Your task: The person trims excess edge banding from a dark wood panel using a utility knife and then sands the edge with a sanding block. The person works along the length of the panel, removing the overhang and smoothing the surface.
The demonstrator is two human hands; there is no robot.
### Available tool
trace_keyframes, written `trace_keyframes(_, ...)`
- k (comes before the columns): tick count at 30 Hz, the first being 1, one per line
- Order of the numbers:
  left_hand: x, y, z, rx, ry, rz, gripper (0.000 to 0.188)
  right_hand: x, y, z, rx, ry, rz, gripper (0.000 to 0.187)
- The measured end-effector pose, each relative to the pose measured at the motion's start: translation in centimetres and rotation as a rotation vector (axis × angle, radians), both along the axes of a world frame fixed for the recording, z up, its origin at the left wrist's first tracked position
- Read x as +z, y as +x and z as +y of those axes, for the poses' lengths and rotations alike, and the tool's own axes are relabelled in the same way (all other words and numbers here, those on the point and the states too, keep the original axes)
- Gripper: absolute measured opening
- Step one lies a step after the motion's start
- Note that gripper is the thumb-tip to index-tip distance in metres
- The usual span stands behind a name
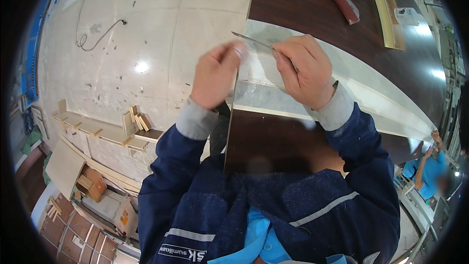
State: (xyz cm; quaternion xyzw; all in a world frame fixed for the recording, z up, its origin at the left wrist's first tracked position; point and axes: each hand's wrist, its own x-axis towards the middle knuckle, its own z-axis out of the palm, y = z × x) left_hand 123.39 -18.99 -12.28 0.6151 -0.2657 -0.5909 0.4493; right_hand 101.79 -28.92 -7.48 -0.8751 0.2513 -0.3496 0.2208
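My right hand (305,68) is closed round a thin knife blade (253,40), its handle mostly hidden in my fingers. The narrow point sticks out leftward, above the end of a long pale strip (371,93). My left hand (215,73) is slightly blurred, thumb and fingers pinched together beside the blade at the left edge of the work surface. Whatever it may pinch is too small or smeared to make out. The pale strip runs off to the right between dark brown glossy board areas (273,139).
On the brown surface at the far right lie a reddish sanding block (340,1) and a yellowish trim piece (387,19). A black cable (100,36) trails over the floor. Wood offcuts (137,120) sit on a low rack at left. Another person (430,171) touches the strip's far right end.
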Motion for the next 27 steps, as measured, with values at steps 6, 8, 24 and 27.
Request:
trace_keyframes(6, -1.1, 6.3, 2.3, 0.461, -0.312, -0.252, 0.041, -0.6, 0.4, 0.3, -0.086, -0.044, -0.111, 0.014)
trace_keyframes(8, 0.3, 6.6, 4.2, 0.174, -0.406, -0.531, 0.044, -0.7, 0.6, 0.2, -0.135, -0.025, -0.145, 0.013)
trace_keyframes(24, 2.2, 28.6, 1.7, -0.345, -0.201, -1.156, 0.035, 0.4, -5.4, 13.9, -1.215, 0.412, -0.272, 0.023)
trace_keyframes(27, 2.4, 26.2, 1.6, -0.392, -0.317, -1.003, 0.037, -0.8, -4.5, 14.2, -1.332, 0.391, -0.403, 0.025)
